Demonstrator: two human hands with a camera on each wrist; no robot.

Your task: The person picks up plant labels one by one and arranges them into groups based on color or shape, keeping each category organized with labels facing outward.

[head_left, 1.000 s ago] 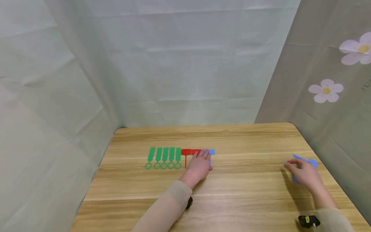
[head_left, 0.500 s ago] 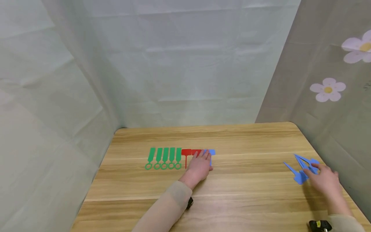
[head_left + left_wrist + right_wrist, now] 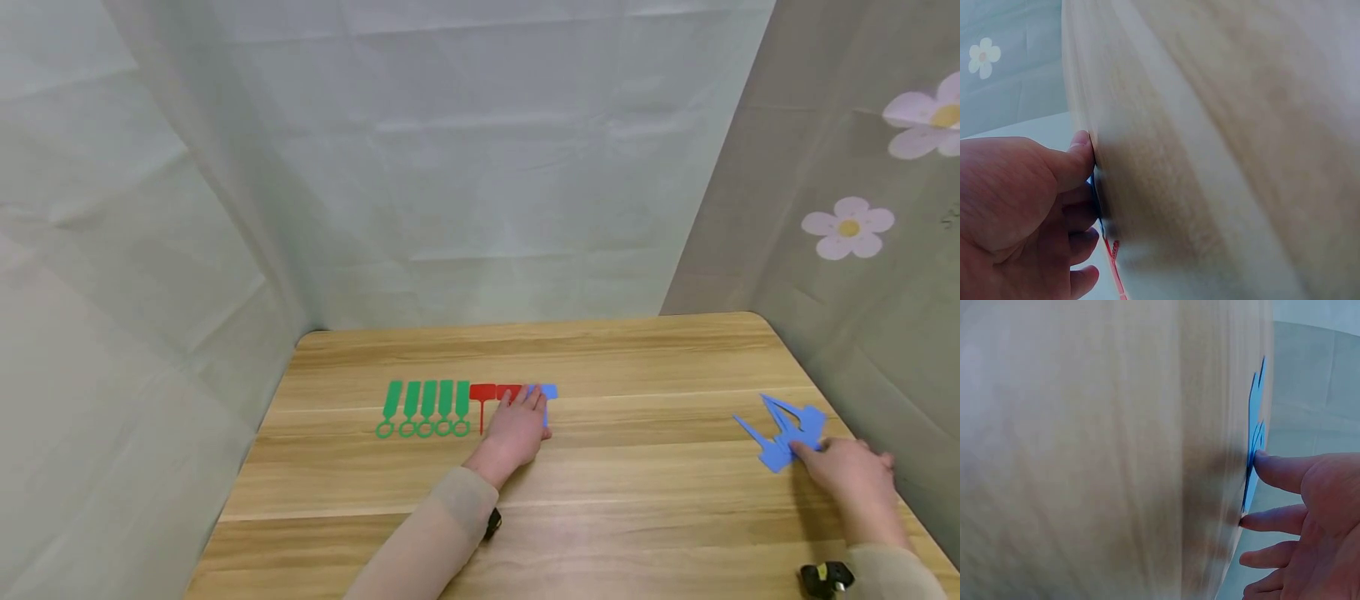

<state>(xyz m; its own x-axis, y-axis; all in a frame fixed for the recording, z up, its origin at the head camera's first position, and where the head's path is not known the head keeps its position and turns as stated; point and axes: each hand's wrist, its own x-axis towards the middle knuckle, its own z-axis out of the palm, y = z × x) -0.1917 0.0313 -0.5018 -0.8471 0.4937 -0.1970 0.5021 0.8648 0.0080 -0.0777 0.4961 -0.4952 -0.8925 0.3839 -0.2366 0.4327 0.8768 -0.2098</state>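
Head view is showing the right hand [image 3: 851,471] pressing flat fingers on the loose blue tags [image 3: 783,429] by the table [image 3: 637,517] edge, so pinching just one seems best, while the left hand [image 3: 517,429] is resting flat on the row's blue tag [image 3: 547,392].

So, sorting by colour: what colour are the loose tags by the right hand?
Blue tags, touched by the right hand; clearest in the head view.
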